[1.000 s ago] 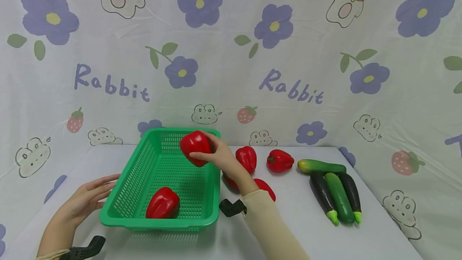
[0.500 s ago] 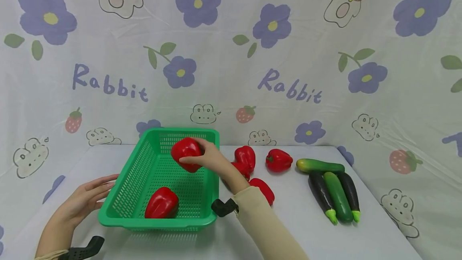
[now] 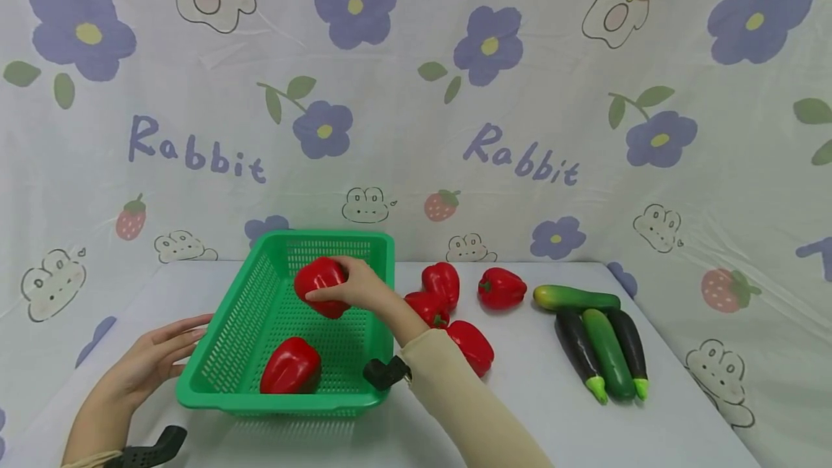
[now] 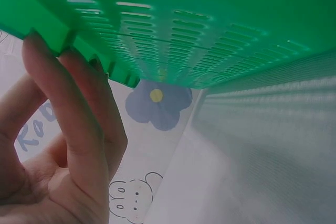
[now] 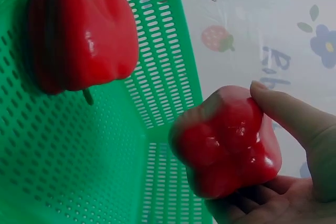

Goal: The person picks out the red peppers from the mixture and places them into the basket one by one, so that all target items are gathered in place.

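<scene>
My right hand grips a red bell pepper above the inside of a green plastic basket. In the right wrist view the thumb lies along one side of that bell pepper and the fingers curl beneath it. Another red bell pepper lies on the basket floor at the near side. At the basket's left wall is my left hand, its fingers loosely extended. The left wrist view shows those fingertips right at the basket's rim, with the thumb apart from it.
Right of the basket lie several more red bell peppers on the white table. Farther right are a cucumber lying crosswise, a second cucumber and two eggplants. A patterned cloth hangs behind the table.
My right hand has moved left and down with the bell pepper, farther over the basket. More of the peppers behind the right forearm now show. The left hand stays at the basket's side.
</scene>
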`<state>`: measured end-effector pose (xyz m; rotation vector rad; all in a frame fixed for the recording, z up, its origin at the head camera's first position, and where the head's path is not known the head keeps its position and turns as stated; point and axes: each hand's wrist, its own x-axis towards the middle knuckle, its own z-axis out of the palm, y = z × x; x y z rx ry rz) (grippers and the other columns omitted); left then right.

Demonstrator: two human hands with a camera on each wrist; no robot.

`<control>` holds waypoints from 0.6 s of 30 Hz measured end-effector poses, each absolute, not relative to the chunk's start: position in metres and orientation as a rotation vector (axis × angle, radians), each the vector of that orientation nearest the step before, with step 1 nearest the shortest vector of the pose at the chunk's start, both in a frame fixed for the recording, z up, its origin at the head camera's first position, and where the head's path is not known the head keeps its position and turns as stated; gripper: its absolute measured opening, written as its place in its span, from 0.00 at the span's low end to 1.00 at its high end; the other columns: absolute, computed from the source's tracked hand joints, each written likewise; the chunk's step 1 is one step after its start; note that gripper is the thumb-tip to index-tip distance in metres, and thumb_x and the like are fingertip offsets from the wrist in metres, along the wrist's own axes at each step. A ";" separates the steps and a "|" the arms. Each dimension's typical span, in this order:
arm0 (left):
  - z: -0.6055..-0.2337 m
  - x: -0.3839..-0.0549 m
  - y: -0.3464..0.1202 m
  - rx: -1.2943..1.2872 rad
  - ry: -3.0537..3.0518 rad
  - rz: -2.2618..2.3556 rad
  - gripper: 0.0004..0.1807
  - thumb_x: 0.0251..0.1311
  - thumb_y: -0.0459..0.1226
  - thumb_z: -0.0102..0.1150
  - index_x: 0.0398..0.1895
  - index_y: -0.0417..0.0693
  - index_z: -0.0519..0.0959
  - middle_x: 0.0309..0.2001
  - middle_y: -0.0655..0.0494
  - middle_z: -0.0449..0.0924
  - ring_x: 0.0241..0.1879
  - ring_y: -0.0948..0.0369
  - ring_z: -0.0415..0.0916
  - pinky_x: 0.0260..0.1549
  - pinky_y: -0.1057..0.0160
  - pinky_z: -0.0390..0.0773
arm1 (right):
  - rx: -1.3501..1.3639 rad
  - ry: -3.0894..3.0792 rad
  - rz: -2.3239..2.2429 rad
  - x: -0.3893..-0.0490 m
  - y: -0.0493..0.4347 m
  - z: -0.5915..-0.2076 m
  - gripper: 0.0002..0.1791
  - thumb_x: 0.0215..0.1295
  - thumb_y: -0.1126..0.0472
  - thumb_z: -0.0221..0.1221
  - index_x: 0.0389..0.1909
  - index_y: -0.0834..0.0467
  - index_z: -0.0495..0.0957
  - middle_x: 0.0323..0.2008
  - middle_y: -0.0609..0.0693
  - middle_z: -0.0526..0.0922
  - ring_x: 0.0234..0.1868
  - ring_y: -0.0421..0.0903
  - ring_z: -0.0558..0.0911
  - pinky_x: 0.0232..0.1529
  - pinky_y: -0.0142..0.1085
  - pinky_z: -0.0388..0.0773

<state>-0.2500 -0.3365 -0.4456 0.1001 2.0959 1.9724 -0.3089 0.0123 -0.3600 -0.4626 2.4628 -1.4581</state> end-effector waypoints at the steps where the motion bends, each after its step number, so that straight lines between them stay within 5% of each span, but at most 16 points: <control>1: -0.446 -0.250 -0.337 0.102 2.094 1.974 0.15 0.73 0.39 0.47 0.52 0.73 0.77 0.47 0.79 0.81 0.48 0.76 0.79 0.44 0.60 0.81 | -0.459 2.464 -1.452 -0.309 0.011 -0.360 0.38 0.55 0.51 0.69 0.67 0.54 0.68 0.57 0.54 0.77 0.56 0.50 0.75 0.45 0.42 0.83; 18: -0.446 -0.250 -0.338 0.115 2.080 1.981 0.16 0.74 0.39 0.46 0.52 0.73 0.78 0.47 0.79 0.81 0.48 0.76 0.78 0.44 0.60 0.81 | -0.358 2.465 -1.418 -0.317 0.001 -0.379 0.36 0.53 0.52 0.71 0.63 0.56 0.71 0.54 0.54 0.78 0.53 0.50 0.76 0.45 0.42 0.82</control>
